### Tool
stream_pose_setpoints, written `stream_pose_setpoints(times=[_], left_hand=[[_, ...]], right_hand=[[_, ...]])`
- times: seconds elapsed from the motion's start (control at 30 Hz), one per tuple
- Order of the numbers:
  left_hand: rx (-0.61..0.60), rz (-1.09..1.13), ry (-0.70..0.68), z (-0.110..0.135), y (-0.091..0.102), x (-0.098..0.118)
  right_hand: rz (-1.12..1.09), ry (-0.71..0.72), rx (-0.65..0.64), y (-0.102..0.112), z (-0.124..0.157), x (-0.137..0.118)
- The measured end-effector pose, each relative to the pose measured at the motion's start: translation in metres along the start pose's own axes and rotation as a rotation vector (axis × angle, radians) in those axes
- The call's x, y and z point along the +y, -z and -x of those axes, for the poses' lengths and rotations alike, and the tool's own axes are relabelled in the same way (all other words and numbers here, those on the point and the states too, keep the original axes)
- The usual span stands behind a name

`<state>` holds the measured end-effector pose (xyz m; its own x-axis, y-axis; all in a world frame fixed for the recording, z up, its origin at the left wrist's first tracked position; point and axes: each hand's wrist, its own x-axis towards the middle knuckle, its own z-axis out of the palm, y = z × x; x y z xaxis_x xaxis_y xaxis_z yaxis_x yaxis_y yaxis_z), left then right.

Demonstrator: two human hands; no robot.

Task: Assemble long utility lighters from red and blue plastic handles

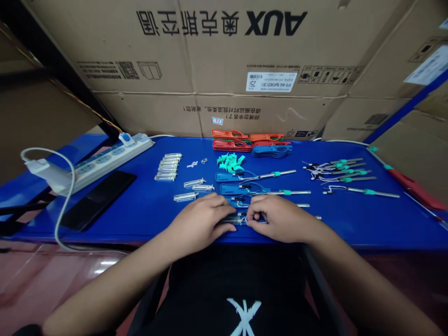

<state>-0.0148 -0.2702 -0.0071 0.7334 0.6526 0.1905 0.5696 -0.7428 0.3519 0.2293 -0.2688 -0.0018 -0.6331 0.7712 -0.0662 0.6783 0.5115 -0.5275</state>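
Note:
At the table's near edge, my left hand (203, 219) is closed with thumb and fingertips on a clear lighter tank (231, 219), which lies along a mostly hidden blue lighter shell. My right hand (276, 217) is curled beside it, fingertips pinched at the white wires (244, 219) by the tank's end; exactly what they grip is too small to tell. Just beyond, blue half shells (229, 189) lie in a row, with metal lighter tubes (290, 192) bearing green pieces and wires. Several loose clear tanks (185, 197) are left of my left hand.
Red, orange and blue shells (231, 144) are stacked at the back, with green triggers (231, 162) in front. More wired tubes (371, 192) lie right, near a red lighter (416, 186). A power strip (108, 161) and black phone (98, 198) occupy the left. A cardboard box (224, 56) stands behind.

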Motion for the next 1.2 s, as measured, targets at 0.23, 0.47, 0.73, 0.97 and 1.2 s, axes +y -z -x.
stream_pose_setpoints(times=[0.23, 0.47, 0.73, 0.97, 1.2], left_hand=[[0.069, 0.053, -0.038, 0.001, -0.020, -0.003], [0.121, 0.037, -0.041, 0.004, -0.025, -0.002], [0.125, 0.030, -0.028, 0.005, -0.026, -0.003], [0.102, 0.018, -0.005, 0.002, -0.026, -0.002], [0.073, 0.069, -0.016, -0.008, -0.020, -0.001]], right_hand=[[-0.010, 0.022, 0.006, -0.001, 0.006, 0.001], [-0.028, 0.029, -0.050, 0.003, 0.004, 0.001], [-0.035, 0.037, -0.050, 0.004, 0.004, 0.004], [0.014, -0.035, 0.034, 0.007, 0.014, 0.010], [0.140, -0.051, 0.061, 0.004, 0.020, 0.004]])
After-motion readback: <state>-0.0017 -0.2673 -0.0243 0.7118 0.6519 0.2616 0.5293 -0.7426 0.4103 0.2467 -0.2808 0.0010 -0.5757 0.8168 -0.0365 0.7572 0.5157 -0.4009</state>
